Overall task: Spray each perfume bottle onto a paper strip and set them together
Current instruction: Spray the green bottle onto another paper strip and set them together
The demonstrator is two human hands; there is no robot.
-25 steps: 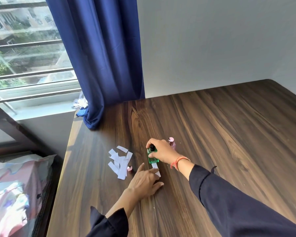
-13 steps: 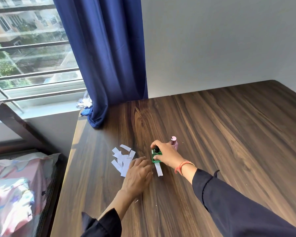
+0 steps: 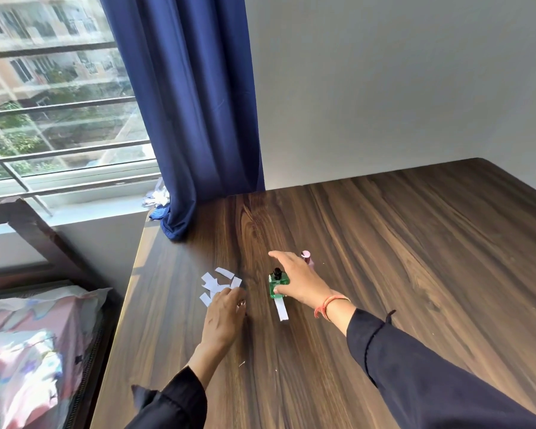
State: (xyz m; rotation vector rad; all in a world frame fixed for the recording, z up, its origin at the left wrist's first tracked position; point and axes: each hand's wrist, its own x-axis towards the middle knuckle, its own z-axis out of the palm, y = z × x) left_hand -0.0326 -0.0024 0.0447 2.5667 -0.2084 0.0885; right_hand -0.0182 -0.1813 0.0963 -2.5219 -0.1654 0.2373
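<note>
A small green perfume bottle (image 3: pixel 278 284) with a black top stands upright on the far end of a white paper strip (image 3: pixel 282 310) on the wooden table (image 3: pixel 415 274). My right hand (image 3: pixel 300 281) is just right of it with fingers spread, and the thumb is close to the bottle's base. A pink perfume bottle (image 3: pixel 306 257) stands behind that hand, partly hidden. My left hand (image 3: pixel 225 314) lies palm down, its fingertips on the near edge of a pile of white paper strips (image 3: pixel 215 281).
A blue curtain (image 3: pixel 192 119) hangs down onto the table's far left corner. The table's left edge (image 3: pixel 127 292) drops to a bed with patterned bedding (image 3: pixel 28 351). A window with bars fills the upper left.
My right hand has let go of the green bottle, which now stands on the strip. My left hand moved left from the strip to the paper pile.
</note>
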